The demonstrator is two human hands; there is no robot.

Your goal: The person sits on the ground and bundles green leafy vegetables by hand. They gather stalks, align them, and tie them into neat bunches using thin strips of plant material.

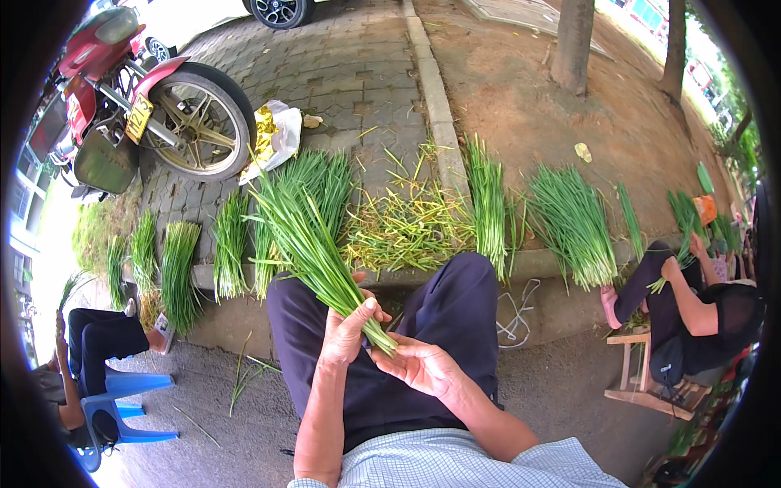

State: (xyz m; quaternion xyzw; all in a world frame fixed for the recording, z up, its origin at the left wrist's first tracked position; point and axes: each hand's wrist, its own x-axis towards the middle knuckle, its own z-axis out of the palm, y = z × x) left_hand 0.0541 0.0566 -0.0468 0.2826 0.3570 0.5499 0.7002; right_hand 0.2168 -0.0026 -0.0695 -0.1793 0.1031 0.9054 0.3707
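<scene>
A bunch of long flat green leaves, probably garlic chives [311, 253], slants up and left from my hands, its pale stem ends towards me. My left hand [349, 329] is closed around the lower stems, thumb on top. The fingers of my right hand [421, 364] touch the cut stem ends from the right; whether they pinch a stem is hard to tell. Both hands are above my lap, between dark trouser knees. Beyond the knees lies a loose heap of yellowed and green leaf scraps [409, 229], with a narrow bundle of chives [488, 207] right of it.
More chive bundles [180, 268] stand along the curb to the left; a large fanned bundle [573, 226] lies right. A motorcycle [201, 122] and plastic bag [284, 131] are beyond. White cord [517, 317] lies by my right knee. Seated people [689, 305] are at both sides.
</scene>
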